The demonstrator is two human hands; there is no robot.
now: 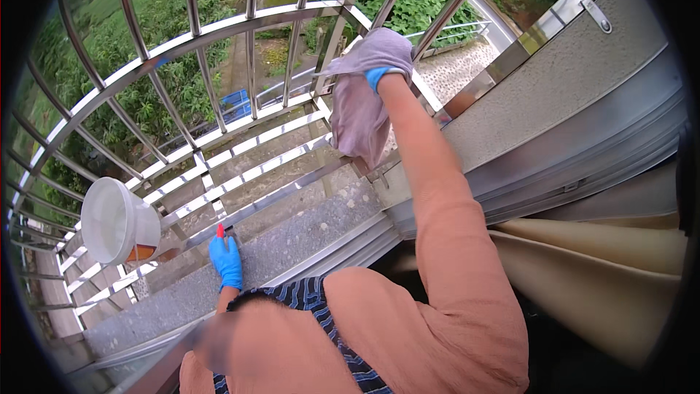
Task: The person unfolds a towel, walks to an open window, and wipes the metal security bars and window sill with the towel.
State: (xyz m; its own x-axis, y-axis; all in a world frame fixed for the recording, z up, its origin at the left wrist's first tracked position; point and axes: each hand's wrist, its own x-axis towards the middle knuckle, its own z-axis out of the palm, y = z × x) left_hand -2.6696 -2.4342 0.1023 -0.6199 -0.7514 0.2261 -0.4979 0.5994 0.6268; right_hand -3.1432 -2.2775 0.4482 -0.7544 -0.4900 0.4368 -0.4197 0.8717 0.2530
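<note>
My right arm reaches out to the corner of a metal window cage. A damp-looking greyish-purple cloth (pixel 361 113) drapes over my right hand (pixel 378 76) and hangs down beside the corner post. Only the blue glove's cuff shows there; the cloth hides the fingers, which appear to grip it against the upper rail (pixel 284 13). Lower down, my left hand (pixel 227 261), also in a blue glove, is at the outer edge of the grey stone sill (pixel 321 226). Its fingers look closed around a small red object (pixel 220 231), mostly hidden, whose kind I cannot make out.
A white plastic bucket (pixel 109 220) stands tilted in view on the cage's slatted metal floor (pixel 262 168), left of my left hand. Upright bars enclose the far side, with greenery beyond. Window frame tracks (pixel 576 168) and a beige curtain (pixel 590 284) are at right.
</note>
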